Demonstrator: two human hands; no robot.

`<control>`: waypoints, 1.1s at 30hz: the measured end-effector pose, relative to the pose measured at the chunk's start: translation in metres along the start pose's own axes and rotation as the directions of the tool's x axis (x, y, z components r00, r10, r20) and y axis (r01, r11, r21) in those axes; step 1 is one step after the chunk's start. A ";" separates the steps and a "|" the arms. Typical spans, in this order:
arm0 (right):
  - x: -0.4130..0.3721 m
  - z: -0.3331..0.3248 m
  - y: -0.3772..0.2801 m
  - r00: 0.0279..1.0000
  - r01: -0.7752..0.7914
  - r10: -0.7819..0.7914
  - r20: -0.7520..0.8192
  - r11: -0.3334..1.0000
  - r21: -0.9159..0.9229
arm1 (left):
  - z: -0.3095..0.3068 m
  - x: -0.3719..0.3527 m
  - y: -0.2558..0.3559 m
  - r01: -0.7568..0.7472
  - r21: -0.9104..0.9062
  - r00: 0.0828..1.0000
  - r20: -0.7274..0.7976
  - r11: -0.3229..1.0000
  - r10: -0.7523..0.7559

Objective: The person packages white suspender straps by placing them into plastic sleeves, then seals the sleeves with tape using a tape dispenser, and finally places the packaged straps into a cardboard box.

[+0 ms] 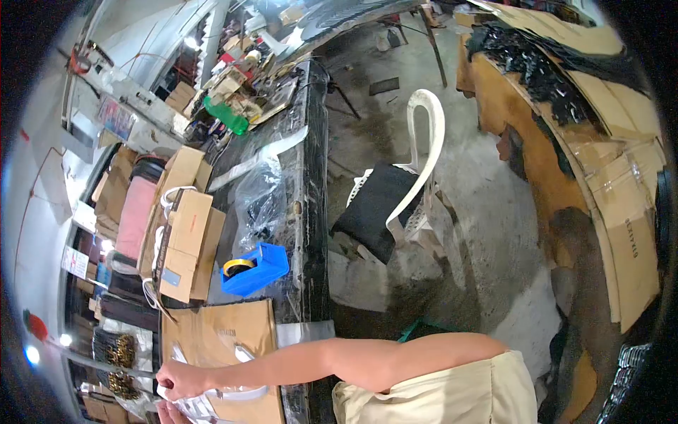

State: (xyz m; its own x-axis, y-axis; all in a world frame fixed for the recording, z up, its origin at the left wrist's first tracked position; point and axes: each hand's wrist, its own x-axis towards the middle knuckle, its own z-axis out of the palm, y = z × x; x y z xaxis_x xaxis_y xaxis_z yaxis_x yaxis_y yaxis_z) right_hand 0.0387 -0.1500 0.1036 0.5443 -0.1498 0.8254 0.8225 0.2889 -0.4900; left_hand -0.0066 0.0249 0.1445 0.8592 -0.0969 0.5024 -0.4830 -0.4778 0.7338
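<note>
My right hand [178, 379] reaches far left across a flat brown cardboard box [222, 332] on the workbench. Its fingers are closed on a bundle of white plastic wrap [205, 404] with pale strips, at the box's near edge. Only a sliver of my left hand [165, 413] shows at the bottom edge, just under the right hand and against the same white bundle; its fingers are hidden. My beige clothing [445, 392] fills the bottom middle.
A blue bin [263, 272] holding a yellow tape roll [237, 266] sits beyond the box. Stacked cardboard boxes [187, 240] and a clear bag of dark parts [260, 201] lie further along the bench. A white plastic chair [424, 141] stands on the concrete floor; cardboard sheets [628, 212] line the right.
</note>
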 end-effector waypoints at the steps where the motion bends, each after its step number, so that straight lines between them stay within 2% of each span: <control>1: 0.001 -0.001 0.004 1.000 0.031 -0.031 -0.001 0.999 -0.021 | 0.015 -0.009 0.021 -0.001 0.089 1.000 -0.020 0.996 0.002; 3: 0.003 0.000 0.014 1.000 0.009 -0.009 0.026 1.000 0.013 | 0.027 -0.016 0.038 0.002 0.209 0.999 -0.032 0.978 0.005; 6: 0.004 -0.011 0.008 0.999 -0.016 0.015 0.041 1.000 0.025 | 0.036 -0.016 0.028 0.035 0.011 0.995 -0.091 0.999 -0.034; 7: 0.004 -0.012 0.007 0.999 -0.022 0.021 0.040 1.000 0.018 | 0.042 -0.018 0.035 0.078 0.070 0.988 -0.137 0.995 -0.068; 8: 0.003 -0.012 0.007 0.999 -0.029 0.028 0.043 1.000 0.012 | 0.037 -0.017 0.043 0.192 0.156 0.981 -0.058 0.969 -0.185; 9: 0.002 -0.014 0.006 0.998 -0.050 0.050 0.048 0.999 -0.007 | 0.040 -0.011 0.021 0.129 -0.089 0.991 -0.012 0.988 -0.131; 10: 0.001 -0.017 0.004 0.990 -0.121 0.121 0.069 0.993 -0.004 | 0.047 -0.008 0.009 0.066 -0.328 0.998 0.014 0.942 -0.065; 12: 0.000 -0.018 0.015 0.986 -0.133 0.136 0.100 0.990 -0.039 | 0.046 -0.012 0.008 0.125 -0.269 0.981 -0.114 0.955 -0.160; 13: -0.001 -0.022 0.018 0.984 -0.127 0.139 0.108 0.986 -0.105 | 0.042 -0.011 -0.018 0.115 -0.148 0.964 -0.221 0.982 -0.146; 14: 0.000 -0.025 0.017 0.982 -0.116 0.136 0.134 0.982 -0.151 | 0.053 -0.013 -0.018 0.139 -0.054 0.919 -0.364 0.989 -0.149; 15: 0.000 -0.029 0.006 0.955 -0.227 0.237 0.180 0.971 -0.072 | 0.053 -0.013 -0.009 0.029 0.032 0.953 -0.303 0.999 -0.018; 16: 0.000 -0.030 0.002 0.942 -0.254 0.271 0.197 0.961 -0.111 | 0.040 -0.013 0.006 0.065 0.166 0.987 -0.158 0.984 -0.038; 17: -0.002 -0.030 0.004 0.923 -0.315 0.320 0.214 0.947 -0.058 | 0.043 -0.007 -0.019 -0.079 0.049 0.978 -0.190 0.996 0.087; 18: 0.001 -0.035 -0.001 0.892 -0.352 0.381 0.245 0.923 -0.153 | 0.042 -0.008 -0.002 -0.053 0.073 0.991 -0.119 0.996 0.062; 19: 0.006 -0.039 0.000 0.870 -0.353 0.409 0.275 0.906 -0.232 | 0.044 -0.008 0.001 0.032 0.049 0.991 -0.134 0.998 -0.025; 20: 0.006 -0.038 -0.013 0.848 -0.415 0.449 0.282 0.893 -0.176 | 0.042 -0.012 0.000 -0.003 -0.009 0.993 -0.121 1.000 0.002; 22: 0.010 -0.039 -0.013 0.818 -0.434 0.488 0.306 0.871 -0.230 | 0.039 -0.013 -0.004 0.028 -0.146 0.995 -0.091 0.989 -0.042; 23: 0.008 -0.037 -0.011 0.809 -0.475 0.503 0.304 0.864 -0.166 | 0.034 -0.016 -0.004 0.096 -0.157 0.993 -0.057 0.983 -0.106; 24: 0.008 -0.034 -0.009 0.804 -0.510 0.518 0.292 0.853 -0.108 | 0.032 -0.018 -0.008 0.101 -0.218 0.992 -0.055 0.971 -0.116; 26: 0.015 -0.039 -0.011 0.768 -0.557 0.561 0.307 0.823 -0.111 | 0.034 -0.014 -0.011 0.092 -0.337 0.993 -0.032 0.937 -0.109; 30: 0.014 -0.032 -0.012 0.720 -0.541 0.600 0.349 0.800 -0.259 | 0.030 -0.014 -0.019 0.119 -0.348 0.992 0.005 0.930 -0.125; 33: 0.006 -0.025 -0.008 0.704 -0.573 0.624 0.340 0.781 -0.246 | 0.031 -0.017 -0.025 0.136 -0.302 0.990 0.016 0.944 -0.138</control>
State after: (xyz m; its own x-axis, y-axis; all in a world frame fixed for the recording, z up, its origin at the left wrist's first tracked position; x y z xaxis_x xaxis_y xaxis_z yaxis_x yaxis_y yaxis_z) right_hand 0.0395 -0.1763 0.1054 0.8400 0.3961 0.3709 0.3712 0.0790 -0.9252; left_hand -0.0036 0.0112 0.1032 0.9200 -0.0442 0.3894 -0.3900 -0.2003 0.8988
